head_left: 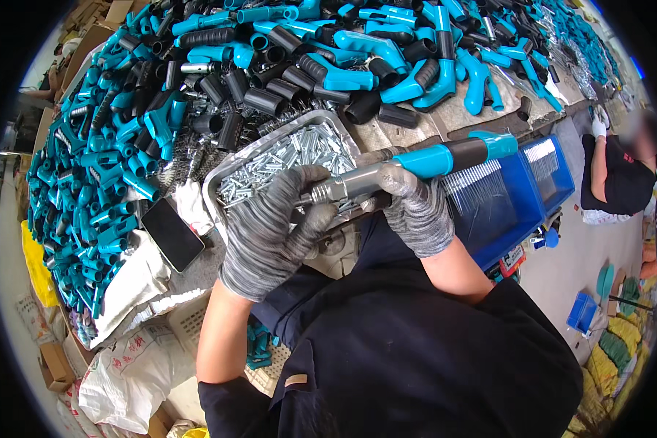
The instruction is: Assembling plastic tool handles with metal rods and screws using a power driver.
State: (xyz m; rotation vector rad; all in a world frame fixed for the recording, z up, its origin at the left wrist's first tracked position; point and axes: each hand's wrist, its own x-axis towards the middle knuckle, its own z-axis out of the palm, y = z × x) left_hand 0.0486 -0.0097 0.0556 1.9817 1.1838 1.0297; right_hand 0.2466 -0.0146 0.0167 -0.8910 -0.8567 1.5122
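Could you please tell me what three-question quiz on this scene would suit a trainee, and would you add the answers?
1. True or false: the phone lies inside the metal tray.
2. What fills the metal tray?
3. Choose one. The tool in the gloved right hand is:
A) red and white
B) teal, black and silver
C) yellow and green

Key:
1. False; the phone lies outside the tray, to its left.
2. Small silver metal pieces.
3. B.
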